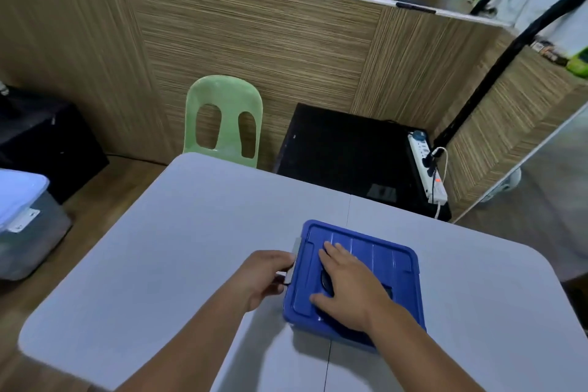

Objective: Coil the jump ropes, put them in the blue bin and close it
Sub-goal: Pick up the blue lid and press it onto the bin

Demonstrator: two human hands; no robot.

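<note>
Closing the blue bin (321, 329) at the near right of the surface (159, 248).
Right hand (346, 289) pressed flat, fingers spread, on the lid (393, 259); left hand (264, 277) pinched the grey clasp (294, 252) on the bin's left side; snapping it down seemed next.

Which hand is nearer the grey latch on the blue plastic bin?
Left. The left hand holds the grey latch at the bin's side; the right hand lies flat on the blue lid, further in.
</note>
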